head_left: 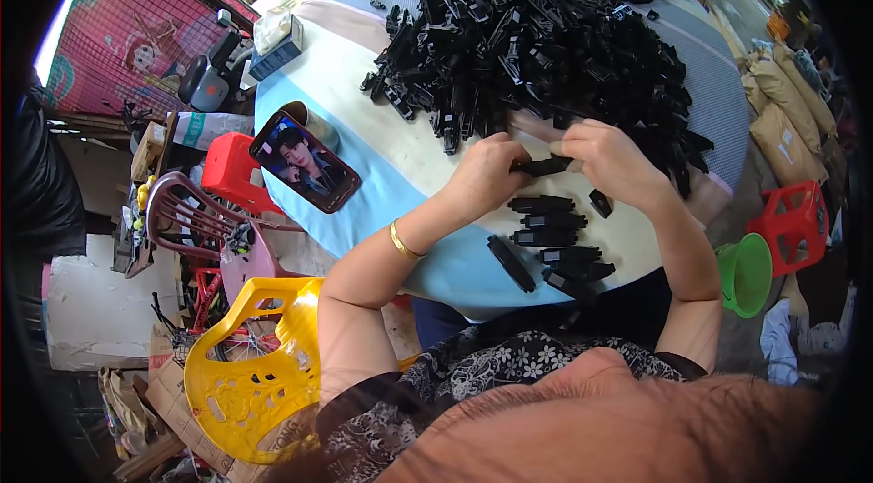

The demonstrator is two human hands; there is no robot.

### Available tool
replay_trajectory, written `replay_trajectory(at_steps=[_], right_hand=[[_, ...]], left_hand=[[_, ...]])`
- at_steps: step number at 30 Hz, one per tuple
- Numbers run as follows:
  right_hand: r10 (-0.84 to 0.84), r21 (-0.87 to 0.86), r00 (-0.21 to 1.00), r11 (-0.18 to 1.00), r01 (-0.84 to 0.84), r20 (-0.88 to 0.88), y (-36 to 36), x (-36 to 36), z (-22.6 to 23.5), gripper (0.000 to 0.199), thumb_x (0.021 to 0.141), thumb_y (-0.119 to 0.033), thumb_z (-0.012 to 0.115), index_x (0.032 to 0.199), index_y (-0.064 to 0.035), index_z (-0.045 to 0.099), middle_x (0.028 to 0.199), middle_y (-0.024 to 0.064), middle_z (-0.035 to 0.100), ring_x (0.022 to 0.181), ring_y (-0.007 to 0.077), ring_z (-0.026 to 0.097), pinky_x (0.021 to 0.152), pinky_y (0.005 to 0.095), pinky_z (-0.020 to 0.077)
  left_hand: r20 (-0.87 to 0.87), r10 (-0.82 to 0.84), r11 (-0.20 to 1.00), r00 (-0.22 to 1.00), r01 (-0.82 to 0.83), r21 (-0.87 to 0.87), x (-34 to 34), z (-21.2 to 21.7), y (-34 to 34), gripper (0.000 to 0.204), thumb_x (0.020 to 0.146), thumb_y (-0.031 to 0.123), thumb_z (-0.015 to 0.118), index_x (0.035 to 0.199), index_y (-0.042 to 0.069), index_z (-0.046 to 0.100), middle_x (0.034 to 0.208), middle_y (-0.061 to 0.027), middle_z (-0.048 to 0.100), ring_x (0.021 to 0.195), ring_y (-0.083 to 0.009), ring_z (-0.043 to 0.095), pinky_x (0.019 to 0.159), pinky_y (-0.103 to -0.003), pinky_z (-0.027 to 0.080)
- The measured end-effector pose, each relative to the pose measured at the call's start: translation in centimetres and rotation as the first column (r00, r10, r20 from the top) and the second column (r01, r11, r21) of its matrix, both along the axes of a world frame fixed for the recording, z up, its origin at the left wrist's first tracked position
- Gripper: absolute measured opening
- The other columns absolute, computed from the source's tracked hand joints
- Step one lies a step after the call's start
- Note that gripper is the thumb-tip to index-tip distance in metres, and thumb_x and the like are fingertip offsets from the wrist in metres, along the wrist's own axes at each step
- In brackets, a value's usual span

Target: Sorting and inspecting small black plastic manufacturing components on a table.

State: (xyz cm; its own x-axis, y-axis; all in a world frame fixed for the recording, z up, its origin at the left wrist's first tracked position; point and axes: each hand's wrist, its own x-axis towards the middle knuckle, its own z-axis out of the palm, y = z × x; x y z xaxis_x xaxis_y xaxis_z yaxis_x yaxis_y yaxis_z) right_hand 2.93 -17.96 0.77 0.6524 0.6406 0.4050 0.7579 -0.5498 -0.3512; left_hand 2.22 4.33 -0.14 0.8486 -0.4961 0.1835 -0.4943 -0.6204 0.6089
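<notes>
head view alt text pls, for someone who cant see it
Both hands, left hand and right hand, hold one black plastic part over a round table, between a big pile of black parts and a short row of parts.

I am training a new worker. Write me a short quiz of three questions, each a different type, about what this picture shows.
1. True or false: the left hand and the right hand hold one long black plastic piece together.
2. Where does the smartphone with a lit screen stand?
A. leaning on a round metal tin
B. flat on a yellow plastic chair
C. on the big heap of black plastic parts
3. Fill in: the left wrist wears a ____ bangle.

Key: 1 true; 2 A; 3 gold.
</notes>
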Motion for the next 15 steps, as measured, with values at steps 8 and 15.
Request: replay_trajectory(at_steps=[8,15], right_hand=[[-0.043,-0.13,0.999,0.991,0.044,0.009,-0.7,0.3,0.7,0.028,0.065,0.004,0.058,0.088,-0.0045,0.072,0.077,0.0051,0.062,0.083,0.0228,0.057,0.078,0.035,0.044],[0.039,-0.046,0.998,0.998,-0.042,-0.054,-0.7,0.2,0.8,0.028,0.062,0.008,0.059,0.086,-0.0007,0.071,0.074,0.0076,0.062,0.079,0.0241,0.056,0.074,0.034,0.0466]], left_hand=[[-0.077,-0.019,1.0,0.997,0.017,-0.023,0.4,0.1,0.1,0.017,0.068,0.008,0.072,0.084,0.0,0.069,0.082,-0.0121,0.061,0.073,-0.029,0.063,0.067,-0.035,0.051],[-0.017,-0.002,1.0,1.0,0.002,0.003,0.0,0.1,-0.1,0.017,0.068,0.006,0.071,0.084,0.0,0.069,0.082,-0.0124,0.061,0.071,-0.0294,0.063,0.066,-0.035,0.051]])
